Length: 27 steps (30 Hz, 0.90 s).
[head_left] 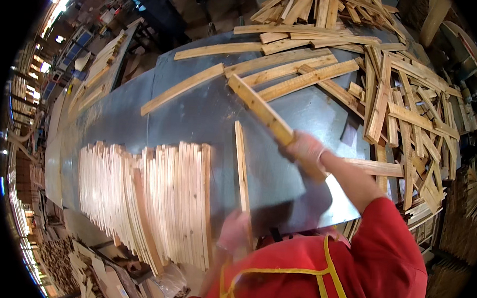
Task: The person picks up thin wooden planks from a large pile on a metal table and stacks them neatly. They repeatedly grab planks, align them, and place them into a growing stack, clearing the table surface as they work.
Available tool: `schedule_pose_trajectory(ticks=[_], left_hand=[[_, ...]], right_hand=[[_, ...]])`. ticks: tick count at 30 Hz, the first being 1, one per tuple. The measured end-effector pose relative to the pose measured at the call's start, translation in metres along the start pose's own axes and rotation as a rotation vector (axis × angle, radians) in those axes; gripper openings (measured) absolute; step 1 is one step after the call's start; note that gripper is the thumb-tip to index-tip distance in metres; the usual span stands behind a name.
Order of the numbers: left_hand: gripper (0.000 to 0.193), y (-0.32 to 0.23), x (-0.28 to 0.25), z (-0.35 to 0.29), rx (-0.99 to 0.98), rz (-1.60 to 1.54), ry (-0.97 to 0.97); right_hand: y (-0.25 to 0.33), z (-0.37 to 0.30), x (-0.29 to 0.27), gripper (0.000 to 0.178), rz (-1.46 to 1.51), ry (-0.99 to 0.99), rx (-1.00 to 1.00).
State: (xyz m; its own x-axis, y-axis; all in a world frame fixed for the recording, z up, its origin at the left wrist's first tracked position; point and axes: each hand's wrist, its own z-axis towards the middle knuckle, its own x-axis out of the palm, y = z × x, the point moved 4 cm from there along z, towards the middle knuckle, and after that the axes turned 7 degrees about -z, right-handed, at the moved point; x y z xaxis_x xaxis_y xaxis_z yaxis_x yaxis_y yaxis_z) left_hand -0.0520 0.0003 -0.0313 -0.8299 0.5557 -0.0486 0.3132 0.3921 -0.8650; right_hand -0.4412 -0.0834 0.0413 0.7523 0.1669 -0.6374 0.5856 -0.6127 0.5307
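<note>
My right hand [306, 150] is closed around a wooden board [262, 113], which slants up and away to the left over the metal table [192, 111]. Nearer to me, my left hand [234, 231], smeared a little by motion, grips the near end of a narrow wooden slat [241, 162] that points away from me. To the left of that hand, many pale slats stand on edge, packed side by side in a row [179, 200]. One darker slat [144, 219] lies at a slant across the row.
Loose boards [407, 112] lie in a jumbled heap along the right, with another pile [321, 13] at the far end. Several boards [182, 89] lie singly across the far half of the table. A person in dark trousers [162, 13] stands beyond the table's far left.
</note>
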Motion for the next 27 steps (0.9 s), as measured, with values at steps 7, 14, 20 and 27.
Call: schedule_pose_trajectory(ticks=[7, 14, 20, 27], left_hand=[[0.057, -0.016, -0.01, 0.025, -0.053, 0.545, -0.436], [0.075, -0.037, -0.019, -0.028, -0.109, 1.199, -0.515], [0.087, -0.033, -0.049, -0.054, -0.109, 1.439, -0.656], [0.085, -0.092, 0.052, -0.001, 0.23, 1.052, -0.335]], right_hand=[[0.058, -0.135, 0.222, 0.054, -0.173, 0.395, -0.375], [-0.014, -0.136, 0.091, 0.066, 0.282, -0.263, -0.656], [-0.163, -0.116, -0.171, 0.058, -0.065, -1.212, 0.291], [-0.232, -0.036, -0.115, 0.04, 1.447, -0.303, 0.006]])
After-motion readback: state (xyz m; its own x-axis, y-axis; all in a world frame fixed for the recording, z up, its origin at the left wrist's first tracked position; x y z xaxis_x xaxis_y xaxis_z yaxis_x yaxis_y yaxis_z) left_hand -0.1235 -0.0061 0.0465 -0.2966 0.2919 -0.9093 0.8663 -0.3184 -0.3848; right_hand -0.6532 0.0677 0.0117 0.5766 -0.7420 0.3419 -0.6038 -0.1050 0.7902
